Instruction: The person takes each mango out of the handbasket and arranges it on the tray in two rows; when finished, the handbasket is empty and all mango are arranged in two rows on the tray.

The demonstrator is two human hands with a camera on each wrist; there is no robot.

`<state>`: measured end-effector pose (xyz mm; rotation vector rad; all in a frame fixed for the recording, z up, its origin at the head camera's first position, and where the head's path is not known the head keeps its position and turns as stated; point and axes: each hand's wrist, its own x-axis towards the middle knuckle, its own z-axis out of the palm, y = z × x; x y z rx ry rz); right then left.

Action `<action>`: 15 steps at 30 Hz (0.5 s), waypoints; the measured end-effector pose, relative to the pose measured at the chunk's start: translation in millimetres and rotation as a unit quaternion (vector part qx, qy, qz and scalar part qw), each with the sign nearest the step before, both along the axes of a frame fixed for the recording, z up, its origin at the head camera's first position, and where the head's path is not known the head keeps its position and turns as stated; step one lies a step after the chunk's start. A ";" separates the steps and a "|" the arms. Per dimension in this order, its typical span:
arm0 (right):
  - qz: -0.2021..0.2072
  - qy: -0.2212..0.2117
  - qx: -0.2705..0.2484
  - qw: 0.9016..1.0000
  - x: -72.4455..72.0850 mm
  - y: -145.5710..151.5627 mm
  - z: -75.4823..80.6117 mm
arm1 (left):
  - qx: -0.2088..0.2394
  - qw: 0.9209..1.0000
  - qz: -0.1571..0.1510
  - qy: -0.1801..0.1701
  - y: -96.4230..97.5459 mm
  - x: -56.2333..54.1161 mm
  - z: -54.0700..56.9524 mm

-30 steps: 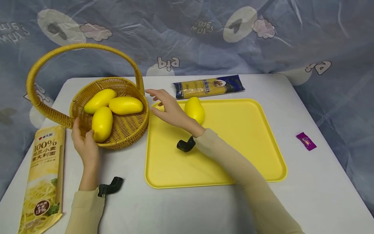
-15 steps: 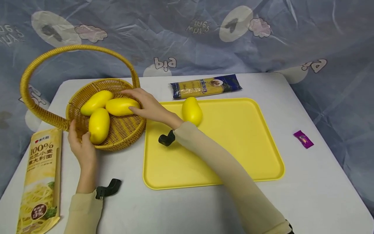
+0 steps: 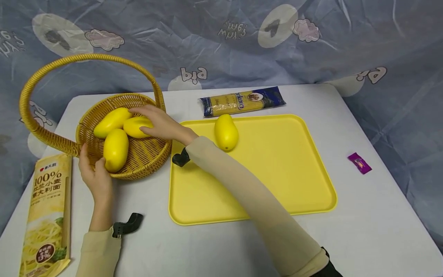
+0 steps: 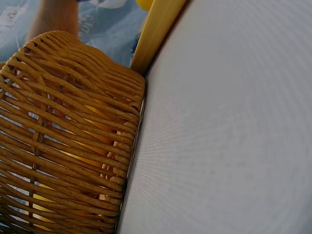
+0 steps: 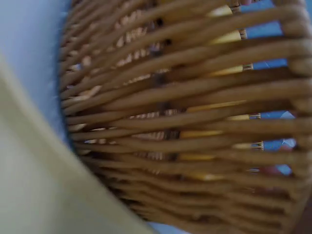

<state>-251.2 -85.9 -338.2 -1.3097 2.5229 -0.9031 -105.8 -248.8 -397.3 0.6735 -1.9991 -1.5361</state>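
A woven wicker basket [image 3: 142,167] with a tall arched handle stands at the left, holding three yellow mangoes. My left hand [image 3: 98,182] holds its front-left rim near the foot of the handle, the thumb beside the front mango [image 3: 116,150]. Over the basket's right side reaches my right hand [image 3: 160,123]. Its fingers extend above the right mango [image 3: 133,127], with the thumb along the near side; the hand covers that mango's right end. Behind lies the left mango [image 3: 112,122]. Basket weave [image 4: 73,131] fills much of the left wrist view, and slats [image 5: 195,122] fill the right wrist view.
A yellow tray [image 3: 277,165] lies right of the basket, another mango [image 3: 226,132] at its back left. Behind it is a blue-ended spaghetti pack [image 3: 242,102]. A long pasta bag [image 3: 48,215] lies far left, a purple wrapped sweet [image 3: 360,163] far right.
My right hand has moved left from above the tray's back-left corner, past the basket's rim, to the right mango. My left hand stays at the rim. The head view has shifted slightly.
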 end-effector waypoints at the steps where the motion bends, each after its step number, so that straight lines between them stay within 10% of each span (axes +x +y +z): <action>1: 0.003 0.001 0.008 1.000 -1.1 -2.5 0.5 | 0.000 1.000 0.001 -0.001 -0.3 0.2 0.0; 15: 0.005 0.012 0.182 0.983 -4.9 -25.1 -2.7 | 0.001 1.000 -0.002 0.000 -3.4 -1.4 -0.1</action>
